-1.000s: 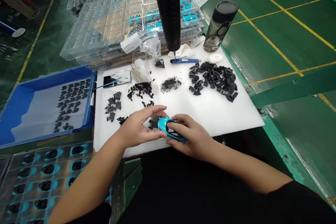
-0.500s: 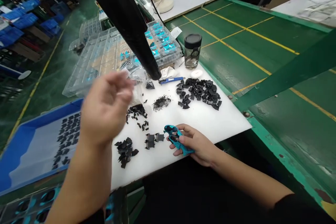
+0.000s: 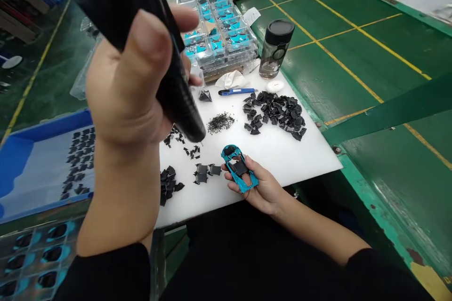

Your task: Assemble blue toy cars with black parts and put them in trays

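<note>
My left hand is wrapped around a black electric screwdriver, raised in front of the camera. Its thin bit points down over the white work surface, left of and apart from a blue toy car body. That body lies in my right hand, with black parts fitted at its end and middle. Just left of the car body are several flat black parts. A pile of tiny black screws lies beyond it, and loose black parts are partly covered by my left forearm.
Black plastic pieces are heaped at the right. Behind them are a blue cutter knife, a white oval object and a dark-lidded bottle. Clear trays stand at the back; a blue bin is left.
My left hand has gone up and closed around the screwdriver, which was hanging free. My right hand has turned the car body so more of its open side shows. The camera view has shifted.
</note>
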The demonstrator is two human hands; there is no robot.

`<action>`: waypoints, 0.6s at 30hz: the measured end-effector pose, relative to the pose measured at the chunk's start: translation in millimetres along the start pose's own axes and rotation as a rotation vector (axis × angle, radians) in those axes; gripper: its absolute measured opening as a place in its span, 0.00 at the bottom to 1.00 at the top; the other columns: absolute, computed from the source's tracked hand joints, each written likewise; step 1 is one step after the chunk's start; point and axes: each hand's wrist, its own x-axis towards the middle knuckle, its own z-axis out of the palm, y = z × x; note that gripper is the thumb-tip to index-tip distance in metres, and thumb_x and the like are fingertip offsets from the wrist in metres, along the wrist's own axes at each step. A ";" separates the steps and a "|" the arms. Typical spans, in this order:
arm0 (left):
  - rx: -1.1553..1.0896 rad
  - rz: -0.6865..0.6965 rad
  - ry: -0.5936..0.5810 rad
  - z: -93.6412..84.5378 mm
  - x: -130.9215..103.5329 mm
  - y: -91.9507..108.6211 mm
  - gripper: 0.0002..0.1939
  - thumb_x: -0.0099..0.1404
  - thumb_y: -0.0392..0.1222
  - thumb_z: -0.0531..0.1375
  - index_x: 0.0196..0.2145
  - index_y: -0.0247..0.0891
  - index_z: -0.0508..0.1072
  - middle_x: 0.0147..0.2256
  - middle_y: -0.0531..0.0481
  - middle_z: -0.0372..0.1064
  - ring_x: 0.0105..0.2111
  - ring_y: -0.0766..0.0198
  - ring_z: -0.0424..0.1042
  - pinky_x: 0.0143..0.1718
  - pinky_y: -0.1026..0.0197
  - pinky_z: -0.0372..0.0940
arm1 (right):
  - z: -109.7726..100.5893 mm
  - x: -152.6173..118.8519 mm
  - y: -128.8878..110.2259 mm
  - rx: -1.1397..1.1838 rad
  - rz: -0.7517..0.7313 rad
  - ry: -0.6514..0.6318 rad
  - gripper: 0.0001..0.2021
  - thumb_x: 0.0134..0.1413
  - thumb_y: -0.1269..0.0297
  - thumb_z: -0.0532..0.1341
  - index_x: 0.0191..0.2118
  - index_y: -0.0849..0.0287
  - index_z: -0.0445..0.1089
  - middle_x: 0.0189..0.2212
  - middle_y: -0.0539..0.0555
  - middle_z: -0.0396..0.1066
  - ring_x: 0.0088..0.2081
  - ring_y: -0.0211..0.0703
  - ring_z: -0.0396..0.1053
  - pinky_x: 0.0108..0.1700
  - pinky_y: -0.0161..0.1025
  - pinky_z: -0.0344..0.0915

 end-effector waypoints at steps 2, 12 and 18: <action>-0.019 -0.100 0.026 3.8 -15.3 12.3 0.38 0.56 0.78 0.53 0.39 0.38 0.75 0.31 0.50 0.67 0.26 0.68 0.70 0.25 0.61 0.70 | 3.5 1.7 1.7 0.048 0.021 0.051 0.15 0.63 0.56 0.63 0.48 0.61 0.70 0.42 0.59 0.78 0.39 0.43 0.78 0.36 0.35 0.77; -0.177 -0.322 0.193 35.3 -42.6 11.5 0.47 0.57 0.79 0.22 0.35 0.43 0.66 0.24 0.52 0.61 0.17 0.67 0.66 0.17 0.59 0.64 | 17.2 5.2 2.9 0.177 0.021 0.202 0.14 0.69 0.57 0.56 0.47 0.63 0.72 0.41 0.59 0.79 0.36 0.40 0.78 0.37 0.35 0.77; -0.378 -0.306 0.133 36.6 -49.6 2.5 0.36 0.65 0.76 0.40 0.39 0.42 0.67 0.30 0.53 0.65 0.21 0.67 0.66 0.21 0.58 0.64 | 20.0 6.3 2.3 0.166 0.010 0.206 0.14 0.71 0.58 0.54 0.43 0.62 0.73 0.39 0.58 0.79 0.35 0.41 0.79 0.36 0.36 0.78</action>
